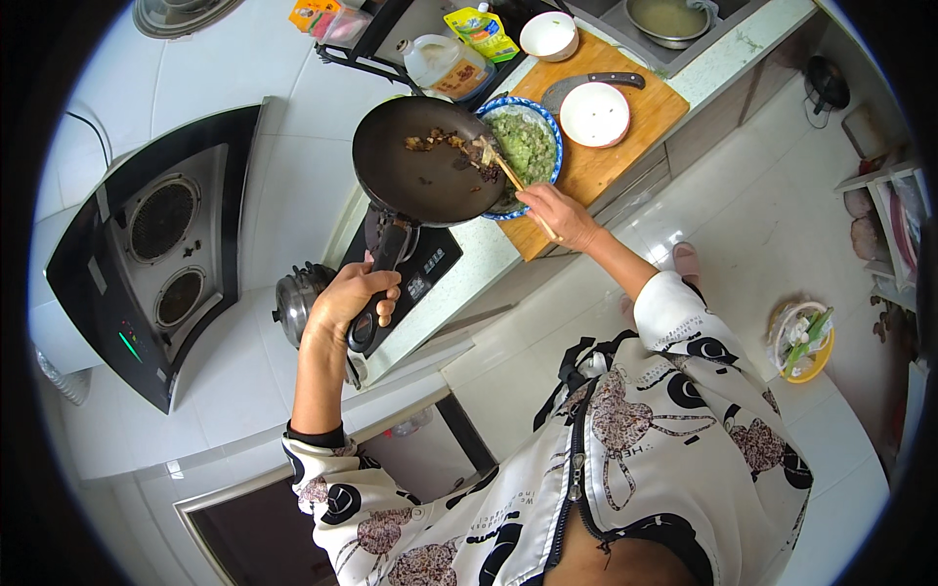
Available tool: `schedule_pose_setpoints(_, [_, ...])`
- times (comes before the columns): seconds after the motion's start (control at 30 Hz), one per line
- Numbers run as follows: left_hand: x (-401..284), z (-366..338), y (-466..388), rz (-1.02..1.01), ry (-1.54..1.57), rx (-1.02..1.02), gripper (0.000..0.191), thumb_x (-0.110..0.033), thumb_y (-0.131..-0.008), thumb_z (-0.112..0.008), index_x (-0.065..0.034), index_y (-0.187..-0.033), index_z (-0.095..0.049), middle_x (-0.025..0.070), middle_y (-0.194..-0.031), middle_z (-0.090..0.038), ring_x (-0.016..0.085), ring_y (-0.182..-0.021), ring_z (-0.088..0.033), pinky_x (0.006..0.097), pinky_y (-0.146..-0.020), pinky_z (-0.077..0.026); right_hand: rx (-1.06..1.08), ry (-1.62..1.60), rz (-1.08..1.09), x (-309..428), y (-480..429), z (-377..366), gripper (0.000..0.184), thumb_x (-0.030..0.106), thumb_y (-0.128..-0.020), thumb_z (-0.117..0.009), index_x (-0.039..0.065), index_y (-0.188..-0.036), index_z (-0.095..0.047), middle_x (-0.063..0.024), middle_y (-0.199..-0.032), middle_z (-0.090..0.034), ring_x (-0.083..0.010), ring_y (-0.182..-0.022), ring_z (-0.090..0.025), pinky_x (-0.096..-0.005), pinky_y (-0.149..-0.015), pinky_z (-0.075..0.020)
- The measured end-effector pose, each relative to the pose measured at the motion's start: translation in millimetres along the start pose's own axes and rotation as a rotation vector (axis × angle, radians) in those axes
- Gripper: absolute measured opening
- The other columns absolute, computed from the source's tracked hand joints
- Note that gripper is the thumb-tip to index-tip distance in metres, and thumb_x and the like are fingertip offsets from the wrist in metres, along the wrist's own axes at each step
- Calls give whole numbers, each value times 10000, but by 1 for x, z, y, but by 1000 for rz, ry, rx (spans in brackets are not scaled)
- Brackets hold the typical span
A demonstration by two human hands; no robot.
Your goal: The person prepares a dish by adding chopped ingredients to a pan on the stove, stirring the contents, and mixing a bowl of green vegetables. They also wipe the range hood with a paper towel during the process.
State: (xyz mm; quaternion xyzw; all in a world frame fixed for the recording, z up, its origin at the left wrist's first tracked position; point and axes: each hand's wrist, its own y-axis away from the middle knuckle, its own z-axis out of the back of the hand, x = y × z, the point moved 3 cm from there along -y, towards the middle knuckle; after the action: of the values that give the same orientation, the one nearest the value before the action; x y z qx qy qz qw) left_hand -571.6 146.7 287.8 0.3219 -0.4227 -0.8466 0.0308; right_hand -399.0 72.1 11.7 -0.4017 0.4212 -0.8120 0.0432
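Note:
My left hand (359, 293) grips the black handle of a dark frying pan (418, 172), which is held up over the hob and against the near side of a bowl. Browned fried bits (436, 139) lie on the pan's surface, thickest near its right edge. My right hand (560, 214) holds a pair of wooden chopsticks (513, 176), their tips among the bits at that edge. The blue-and-white patterned bowl (561, 139) contains a chopped green mixture (524, 143). Part of the bowl is hidden behind the pan.
On the wooden cutting board (659, 106) lie a cleaver (575, 89) and white bowls (595, 115). A lidded steel pot (293, 300) stands by the glass hob (432, 267). Bottles (447, 66) crowd a black rack. The range hood (168, 242) is at left; a sink (608, 29) is beyond the board.

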Motion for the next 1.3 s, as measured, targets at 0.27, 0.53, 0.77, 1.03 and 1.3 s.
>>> schedule_pose_setpoints(0.27, [10,5,8,58,-3,1,94,-39,-806,-554,14,-735,-522,63,-637,-519,123,-433,-487,273,-392,-423,18,-46,-13,10,7,-7,342,39,-780,-614,-38,-1100,-522,-145,-1014,-524,-296,-957,-529,-350,-815,-469])
schedule_pose_setpoints(0.53, [0,-2,-2,17,-2,0,101,-46,-810,-552,31,-751,-523,59,-622,-514,104,-400,-455,241,-354,-387,-4,-21,-11,-2,2,3,362,39,-779,-616,-34,-1118,-512,-145,-1020,-522,-298,-950,-532,-351,-814,-474])
schedule_pose_setpoints(0.77, [-9,-3,-5,12,-66,-13,100,-41,-801,-546,44,-754,-522,61,-614,-509,94,-402,-453,230,-339,-371,6,16,0,-8,-3,8,366,42,-765,-627,-35,-1105,-515,-143,-1012,-519,-295,-947,-532,-349,-818,-474])
schedule_pose_setpoints(1.03, [-2,-1,2,27,-36,0,116,-51,-794,-565,18,-713,-518,64,-632,-516,115,-423,-476,253,-369,-399,14,-23,14,0,1,0,353,38,-770,-622,-42,-1098,-519,-137,-1003,-525,-285,-946,-534,-344,-814,-473])
schedule_pose_setpoints(1.3, [4,-3,14,56,-50,-27,123,-67,-802,-570,3,-714,-520,57,-621,-519,120,-425,-481,259,-383,-406,24,-60,2,9,7,-1,346,31,-769,-623,-45,-1092,-525,-136,-997,-529,-285,-943,-535,-345,-810,-473])
